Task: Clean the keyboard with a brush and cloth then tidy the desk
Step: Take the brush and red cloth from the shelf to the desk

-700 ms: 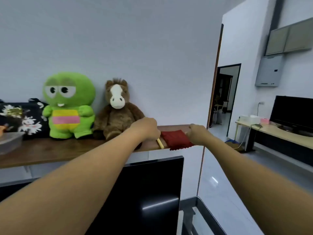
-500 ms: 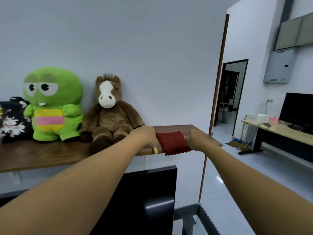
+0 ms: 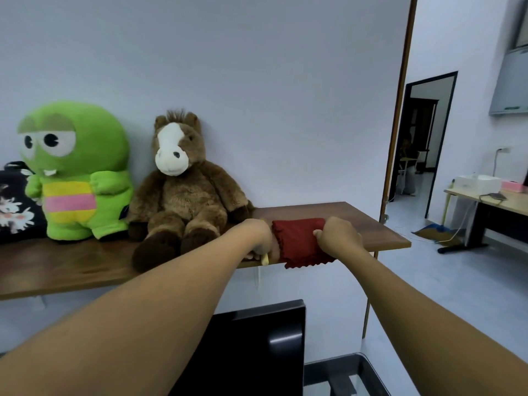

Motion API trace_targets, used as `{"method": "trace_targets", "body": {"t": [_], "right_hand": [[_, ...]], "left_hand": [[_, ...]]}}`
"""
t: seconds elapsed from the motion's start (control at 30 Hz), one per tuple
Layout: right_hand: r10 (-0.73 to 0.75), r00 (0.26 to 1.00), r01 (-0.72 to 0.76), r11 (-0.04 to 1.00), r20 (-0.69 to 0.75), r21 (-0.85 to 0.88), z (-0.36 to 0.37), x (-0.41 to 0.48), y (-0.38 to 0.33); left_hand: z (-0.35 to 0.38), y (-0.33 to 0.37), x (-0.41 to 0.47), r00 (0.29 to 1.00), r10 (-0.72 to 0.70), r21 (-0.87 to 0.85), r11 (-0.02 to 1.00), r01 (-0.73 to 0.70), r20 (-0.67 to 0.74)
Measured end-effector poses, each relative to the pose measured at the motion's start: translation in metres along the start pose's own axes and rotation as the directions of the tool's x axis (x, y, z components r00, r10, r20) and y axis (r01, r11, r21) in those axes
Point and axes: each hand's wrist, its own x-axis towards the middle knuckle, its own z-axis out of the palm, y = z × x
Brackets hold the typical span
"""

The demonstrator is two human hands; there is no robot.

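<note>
Lettering or brand marks: none can be read on any item in view. Red cloth lies folded on the wooden shelf, its long axis running from the back wall toward the front edge, with the scalloped near hem hanging over that edge. Right hand rests on the cloth's right side, fingers curled onto the fabric; whether they pinch it or only press down cannot be told. Left hand sits just beside the cloth's left edge, closed around a pale yellow handle, presumably the brush; only the butt end shows, pointing down toward the viewer below the fist. The bristle end is hidden. To the left of the left hand, the brown plush horse sits against the wall, one foot close to the wrist. Further left stands the green plush figure. Below both forearms, a dark monitor rises under the shelf.
</note>
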Motion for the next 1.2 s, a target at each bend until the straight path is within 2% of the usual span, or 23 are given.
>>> {"method": "trace_targets", "body": {"t": [0.1,0.17,0.23,0.3,0.37,0.5,0.6,0.7,0.8,0.9,0.97,1.07,1.2], "right_hand": [[0.02,1.0,-0.016,0.971,-0.015,0.24,-0.002,-0.002,-0.003],[0.005,1.0,0.001,0.89,-0.012,0.456,-0.013,-0.003,-0.003],[0.021,0.999,0.007,0.805,-0.04,0.593,-0.032,-0.013,0.001],[0.051,0.991,0.037,0.781,-0.123,0.624,-0.054,-0.027,0.008],[0.031,0.978,0.098,0.807,-0.207,0.583,-0.076,-0.048,0.019],[-0.042,0.96,0.159,0.896,-0.277,0.414,-0.103,-0.117,0.054],[0.047,0.967,0.06,0.914,-0.252,0.402,-0.087,-0.192,0.092],[0.111,0.978,-0.05,0.946,-0.176,0.322,-0.038,-0.268,0.129],[0.159,0.987,-0.154,0.959,-0.005,0.238,0.02,-0.343,0.152],[0.189,0.971,-0.216,0.953,0.144,0.21,0.073,-0.401,0.164],[0.178,0.961,-0.226,0.946,0.213,0.23,0.1,-0.433,0.163],[0.153,0.94,-0.247,0.921,0.304,0.3,0.135,-0.467,0.16],[0.244,0.89,-0.371,0.88,0.386,0.299,0.172,-0.491,0.185]], "left_hand": [[-0.004,-0.004,-0.011,0.999,0.024,-0.035,0.999,-0.026,-0.046],[-0.01,-0.006,-0.023,0.969,0.088,-0.114,0.987,-0.117,-0.229],[-0.016,-0.007,-0.039,0.913,0.136,-0.233,0.943,-0.239,-0.385],[-0.021,-0.006,-0.065,0.845,0.173,-0.302,0.882,-0.361,-0.506],[-0.025,0.0,-0.094,0.783,0.177,-0.352,0.819,-0.453,-0.596],[-0.003,0.013,-0.158,0.728,0.272,-0.437,0.651,-0.621,-0.629],[0.05,0.013,-0.199,0.751,0.356,-0.494,0.585,-0.643,-0.556],[0.139,0.005,-0.225,0.801,0.41,-0.503,0.627,-0.595,-0.437],[0.248,-0.006,-0.233,0.896,0.415,-0.62,0.665,-0.416,-0.156],[0.348,-0.024,-0.232,0.931,0.346,-0.631,0.749,-0.201,0.113],[0.401,-0.038,-0.233,0.929,0.275,-0.615,0.786,-0.07,0.246],[0.454,-0.049,-0.235,0.889,0.189,-0.57,0.816,0.095,0.418],[0.483,-0.041,-0.238,0.852,0.132,-0.477,0.866,0.15,0.507]]}}
